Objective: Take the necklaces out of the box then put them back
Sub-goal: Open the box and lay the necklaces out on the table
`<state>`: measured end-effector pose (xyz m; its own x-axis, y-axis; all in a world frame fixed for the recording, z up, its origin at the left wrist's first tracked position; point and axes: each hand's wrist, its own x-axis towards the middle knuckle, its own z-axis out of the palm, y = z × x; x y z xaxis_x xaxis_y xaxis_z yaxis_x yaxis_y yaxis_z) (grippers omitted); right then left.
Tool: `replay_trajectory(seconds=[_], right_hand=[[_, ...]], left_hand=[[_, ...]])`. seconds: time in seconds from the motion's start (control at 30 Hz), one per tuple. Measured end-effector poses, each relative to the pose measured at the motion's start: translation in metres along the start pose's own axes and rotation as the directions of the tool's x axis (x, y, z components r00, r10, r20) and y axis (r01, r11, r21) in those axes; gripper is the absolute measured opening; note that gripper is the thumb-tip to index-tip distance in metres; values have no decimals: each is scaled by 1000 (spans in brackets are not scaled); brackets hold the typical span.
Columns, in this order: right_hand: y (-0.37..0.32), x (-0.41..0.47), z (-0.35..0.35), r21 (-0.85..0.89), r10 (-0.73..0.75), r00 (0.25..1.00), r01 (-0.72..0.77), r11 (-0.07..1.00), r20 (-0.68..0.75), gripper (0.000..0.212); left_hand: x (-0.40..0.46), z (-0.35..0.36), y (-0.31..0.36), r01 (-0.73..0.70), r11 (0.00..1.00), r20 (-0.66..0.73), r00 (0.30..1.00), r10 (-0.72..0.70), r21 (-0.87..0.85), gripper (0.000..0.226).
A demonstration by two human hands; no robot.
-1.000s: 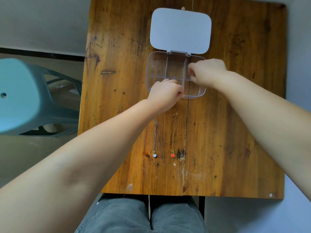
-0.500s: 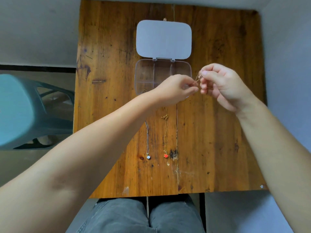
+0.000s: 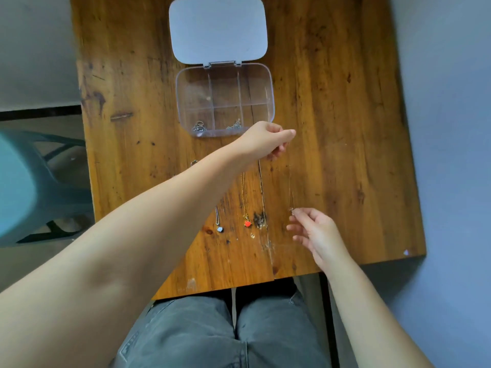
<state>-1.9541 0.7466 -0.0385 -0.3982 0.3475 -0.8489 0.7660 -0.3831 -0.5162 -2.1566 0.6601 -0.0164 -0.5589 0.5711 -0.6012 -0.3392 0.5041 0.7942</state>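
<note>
One open box (image 3: pixel 224 98) with six compartments; its two nearest-left hold chains. Below it lie two necklaces (image 3: pixel 243 197). A third, faint chain (image 3: pixel 291 181) stretches between left hand (image 3: pixel 265 140) and right hand (image 3: pixel 316 232), both pinching its ends. No readable writing.

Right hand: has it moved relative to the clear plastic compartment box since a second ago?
Yes. The right hand has come away from the clear plastic compartment box toward the near table edge, right of the red pendant.

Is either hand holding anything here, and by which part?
A thin chain, barely visible, is stretched between both hands: left hand pinches its far end, right hand its near end.
</note>
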Motion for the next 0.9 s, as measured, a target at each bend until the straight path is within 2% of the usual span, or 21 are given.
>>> replay_trajectory(seconds=[0.07, 0.13, 0.23, 0.37, 0.43, 0.57, 0.67, 0.73, 0.8, 0.83, 0.9], right_hand=[[12, 1, 6, -102, -5, 997, -3, 995, -78, 9], [19, 3, 12, -251, -72, 989, 38, 967, -130, 15], [24, 2, 16, -524, -226, 963, 119, 844, -144, 22], [24, 2, 14, -691, -299, 948, 142, 708, -111, 21], [24, 3, 10, -722, -274, 957, 122, 681, -96, 22], [1, 8, -3, -599, -228, 969, 129, 790, -93, 27], [-40, 13, -1, -557, -312, 945, 208, 804, -98, 26], [-74, 15, 11, -585, -407, 911, 298, 755, -61, 24], [-108, 20, 33, -619, -504, 864, 404, 674, 15, 21], [-123, 22, 48, -630, -546, 835, 459, 626, 67, 19], [-144, 28, 83, -654, -614, 767, 564, 504, 188, 16]], left_hand=[[8, 13, -8, 26, 991, -67, 998, -18, 129, 30], [12, 22, -16, 6, 950, -114, 993, 31, 313, 24], [14, 28, -24, -47, 866, -124, 985, 124, 498, 15], [11, 32, -31, -103, 764, -98, 972, 213, 637, 14], [7, 32, -32, -122, 752, -91, 968, 235, 647, 18], [-7, 18, -27, -235, 761, -60, 939, 337, 605, 18], [-22, -9, -27, -265, 729, -173, 868, 465, 631, 14], [-31, -35, -34, -211, 698, -312, 781, 542, 684, 11], [-38, -63, -45, -126, 729, -460, 700, 546, 673, 14], [-40, -74, -53, -73, 757, -523, 680, 514, 649, 17], [-44, -90, -70, 19, 803, -587, 693, 418, 595, 27]])
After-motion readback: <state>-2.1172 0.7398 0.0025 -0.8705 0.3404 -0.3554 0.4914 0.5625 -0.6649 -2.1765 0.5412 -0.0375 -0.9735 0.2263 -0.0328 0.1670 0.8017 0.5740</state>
